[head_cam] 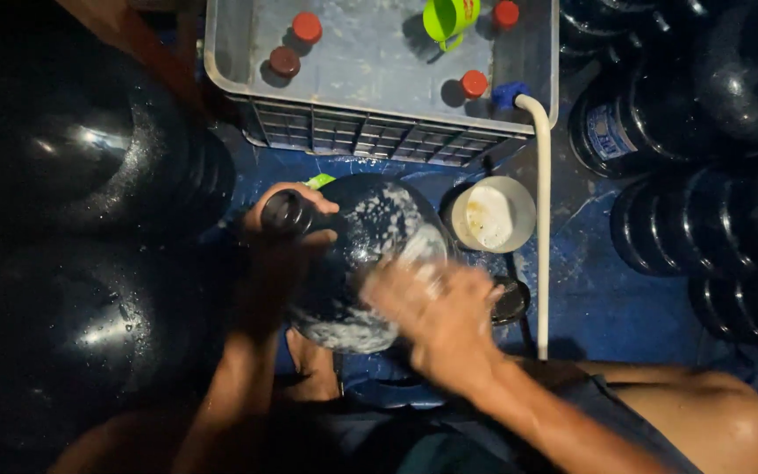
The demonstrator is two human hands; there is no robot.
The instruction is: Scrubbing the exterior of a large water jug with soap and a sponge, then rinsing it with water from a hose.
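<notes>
The large dark, round-bodied plastic water bottle [357, 263] lies tipped on the blue floor [607, 298] between the person's knees, streaked with white suds; the left hand [287, 211] is wrapped around its neck, fingers closed about the open mouth; the right hand [436, 307] is blurred over the soapy flank, seemingly pressed flat on it, though whether it clutches a cloth I cannot tell. Soap makes the wall slick; my judgement is that a hard stroke could twist the neck out of the left hand's hold and roll the bottle into the small white-filled round tub [490, 215] just beside it, spilling that. The white hose [543, 219] runs close by the right hand and could be snagged; the grey crate of water [379, 132], with red caps [307, 26] afloat, stands just behind.
</notes>
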